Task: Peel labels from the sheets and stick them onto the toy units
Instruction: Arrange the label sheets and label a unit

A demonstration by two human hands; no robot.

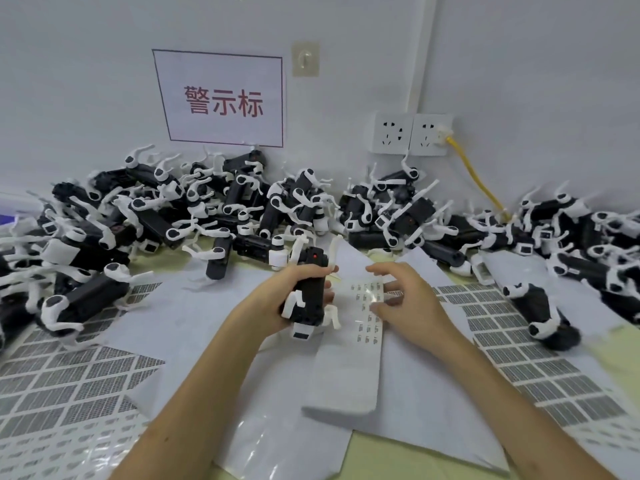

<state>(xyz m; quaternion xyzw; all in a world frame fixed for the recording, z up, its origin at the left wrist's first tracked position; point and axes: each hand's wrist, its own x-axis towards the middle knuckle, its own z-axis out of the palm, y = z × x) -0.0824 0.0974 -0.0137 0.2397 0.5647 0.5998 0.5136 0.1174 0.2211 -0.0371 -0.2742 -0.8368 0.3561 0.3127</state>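
Held one black-and-white toy unit (310,292) in the left hand (273,299), fingers and thumb curled round the dark body, thin white legs poking out above and below the grip. Judged it light, hard plastic: stiff along the body, smooth enough to twist in the palm, and fragile at the legs, so best taken round the black middle and never by a leg. Held it just beside the left edge of the narrow label strip (346,368), contact with the strip impossible to judge. Poised the right hand (408,306) over the strip's far end, fingers half bent and spread, fingertips (393,293) down among the small labels (367,329) set in rows there. Could not tell a pinch from a mere touch on any label, too small and blurred for that. Reckoned the labels thin, limp and sticky-backed, apt to curl or fold onto themselves, so best lifted at one corner with a nail and carried by the edge alone. Reckoned the glossy backing slippery and liable to slide on the loose white sheets (194,306) beneath unless pinned flat. Noted the heaped pile of other units (207,209) along the wall, well apart from both hands, and larger label sheets (69,375) spread flat at either side of the table (620,358).
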